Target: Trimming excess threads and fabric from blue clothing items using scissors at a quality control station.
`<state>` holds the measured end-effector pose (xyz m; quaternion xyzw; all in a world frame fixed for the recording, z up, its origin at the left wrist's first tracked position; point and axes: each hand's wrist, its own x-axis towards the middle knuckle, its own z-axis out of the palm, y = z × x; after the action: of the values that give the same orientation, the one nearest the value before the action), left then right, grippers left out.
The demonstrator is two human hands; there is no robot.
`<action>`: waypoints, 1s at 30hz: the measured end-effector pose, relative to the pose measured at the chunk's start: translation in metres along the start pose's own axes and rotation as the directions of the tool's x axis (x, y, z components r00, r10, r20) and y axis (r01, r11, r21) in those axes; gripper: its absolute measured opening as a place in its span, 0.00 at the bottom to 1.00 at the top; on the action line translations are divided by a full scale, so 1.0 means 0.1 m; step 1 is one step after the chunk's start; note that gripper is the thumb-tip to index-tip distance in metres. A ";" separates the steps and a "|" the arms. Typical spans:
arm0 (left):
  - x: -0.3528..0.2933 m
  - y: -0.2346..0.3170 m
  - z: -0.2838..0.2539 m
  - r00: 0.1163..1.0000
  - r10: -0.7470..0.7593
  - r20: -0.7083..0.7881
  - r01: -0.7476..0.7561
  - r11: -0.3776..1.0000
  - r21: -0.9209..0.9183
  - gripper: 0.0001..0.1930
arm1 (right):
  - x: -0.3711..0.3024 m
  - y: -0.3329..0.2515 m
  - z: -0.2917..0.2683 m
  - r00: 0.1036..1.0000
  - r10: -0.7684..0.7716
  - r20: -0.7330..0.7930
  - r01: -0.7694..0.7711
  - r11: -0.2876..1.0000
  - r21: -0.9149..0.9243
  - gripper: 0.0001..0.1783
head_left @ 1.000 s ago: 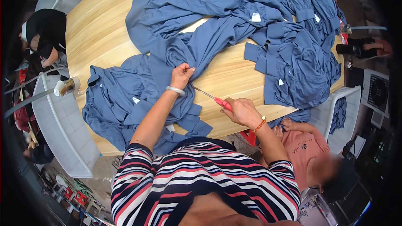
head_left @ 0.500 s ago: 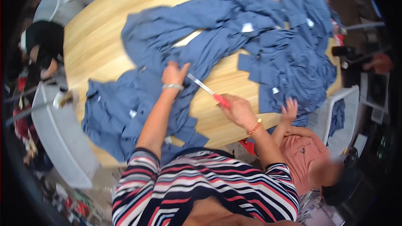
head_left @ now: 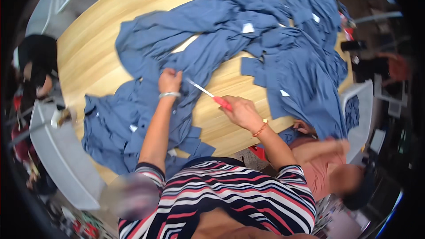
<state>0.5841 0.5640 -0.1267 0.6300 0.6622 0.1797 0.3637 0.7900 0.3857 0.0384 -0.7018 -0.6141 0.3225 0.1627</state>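
Observation:
My right hand [head_left: 242,111] is closed around the red handle of a tool with a thin, straight metal shaft [head_left: 219,102]. The shaft points up and left, its tip just right of my left hand [head_left: 170,80]. That left hand is closed, thumb against the curled fingers, at a blue garment [head_left: 146,102] spread over the left of the table. What lies between its fingertips is too small to make out clearly, but cloth bunches around them. More blue garments [head_left: 239,17] with small white labels run across the table to the far right.
The pale wooden table [head_left: 88,48] has a curved far edge. A person in a pink top [head_left: 316,163] sits close at the right, a hand under a blue garment [head_left: 310,93]. Grey-white bins stand left [head_left: 62,159] and right [head_left: 365,110]. Another person [head_left: 37,62] is at the far left.
My left thumb has come in against its fingers. At the right, the person in pink has pulled the garment over the table's near edge. The whole view has shifted slightly.

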 end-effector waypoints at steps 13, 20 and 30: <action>-0.36 -0.11 -0.28 0.895 -0.058 0.443 0.446 0.052 -0.894 0.10 | 0.10 -0.03 0.02 0.992 0.042 0.116 -0.037 0.998 -0.046 0.14; -0.36 -0.29 -0.13 0.925 -0.022 0.381 0.377 0.198 -0.905 0.09 | 0.21 -0.15 0.00 0.968 0.070 0.243 -0.025 0.982 -0.186 0.15; -0.36 -0.28 -0.05 0.933 -0.033 0.359 0.360 0.141 -0.922 0.08 | 0.41 -0.25 -0.08 0.970 -0.007 0.245 0.060 0.976 -0.212 0.14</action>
<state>0.5591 0.5264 -0.1335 0.1709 0.4144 0.4307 0.7833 0.7779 0.4313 0.0489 -0.6601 -0.6727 0.3340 0.0141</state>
